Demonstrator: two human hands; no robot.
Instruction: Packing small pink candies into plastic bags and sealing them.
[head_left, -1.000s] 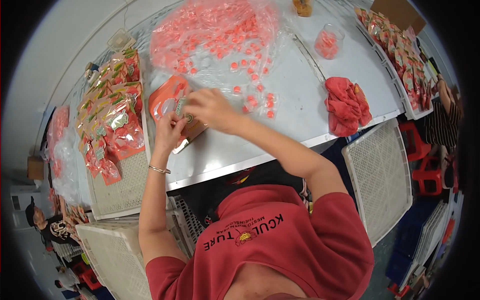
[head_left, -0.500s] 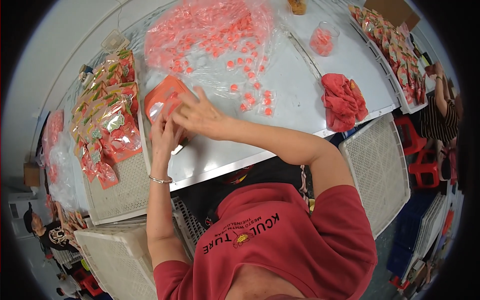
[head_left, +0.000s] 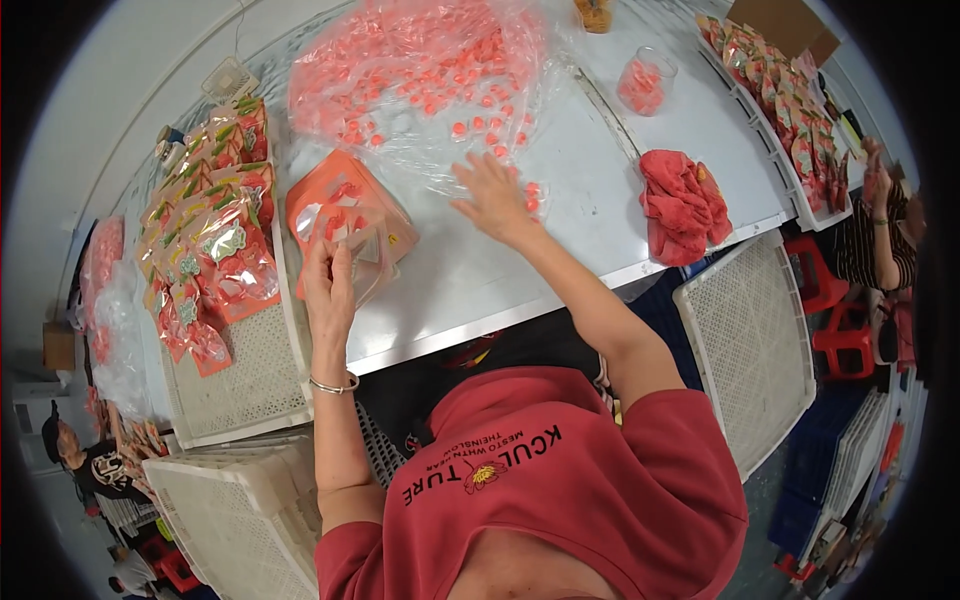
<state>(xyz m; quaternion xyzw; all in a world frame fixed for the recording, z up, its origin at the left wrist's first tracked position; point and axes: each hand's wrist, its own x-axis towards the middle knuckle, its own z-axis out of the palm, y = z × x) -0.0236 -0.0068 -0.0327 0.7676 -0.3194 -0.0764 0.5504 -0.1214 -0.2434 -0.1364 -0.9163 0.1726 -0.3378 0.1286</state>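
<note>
My left hand (head_left: 334,280) pinches a clear-fronted pouch (head_left: 374,262), with red pieces showing through it. Beneath the pouch lies a stack of flat orange-red pouches (head_left: 335,180) on the table. My right hand (head_left: 496,205) is spread open over the tabletop, fingers pointing away from me. It covers some of the small clear packets with red pieces, and one packet (head_left: 533,194) shows just right of it. Beyond both hands, a large clear plastic bag (head_left: 400,90) spills many more such packets toward me.
At left, a white crate (head_left: 235,390) holds filled pouches (head_left: 220,230). Right of the large bag are a clear jar of red pieces (head_left: 645,82) and a crumpled red cloth (head_left: 682,205). Another filled crate (head_left: 780,120) stands far right, near a person's arm (head_left: 880,215).
My right hand has left the pouch beside my left hand and moved right, opening over the loose packets. The left hand keeps its hold on the pouch, which now shows more fully.
</note>
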